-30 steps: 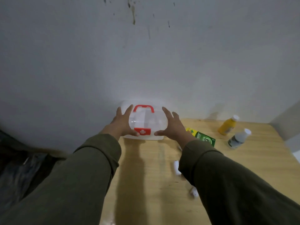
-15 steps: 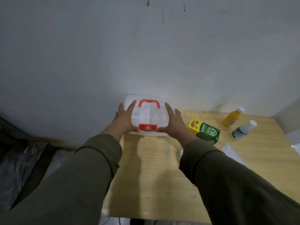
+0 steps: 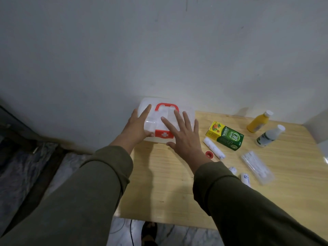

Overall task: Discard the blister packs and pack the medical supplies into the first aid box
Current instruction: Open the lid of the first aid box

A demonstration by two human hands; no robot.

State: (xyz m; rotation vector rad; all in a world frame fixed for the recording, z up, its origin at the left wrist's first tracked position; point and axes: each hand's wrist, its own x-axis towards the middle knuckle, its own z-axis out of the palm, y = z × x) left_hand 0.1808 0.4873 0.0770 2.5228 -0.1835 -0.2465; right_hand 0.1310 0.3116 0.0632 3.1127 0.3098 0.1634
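Head view: the left hand (image 3: pixel 136 128) clasps the left end of the first aid box (image 3: pixel 165 121), thumb beside its red latch (image 3: pixel 164 134). Half a second ago the right hand (image 3: pixel 184 137) held the other end; now it is lifted off, fingers spread. Box stays closed at the table's (image 3: pixel 177 183) far left; supplies wait to the right.

Closed translucent first aid box (image 3: pixel 166 121), red-handled
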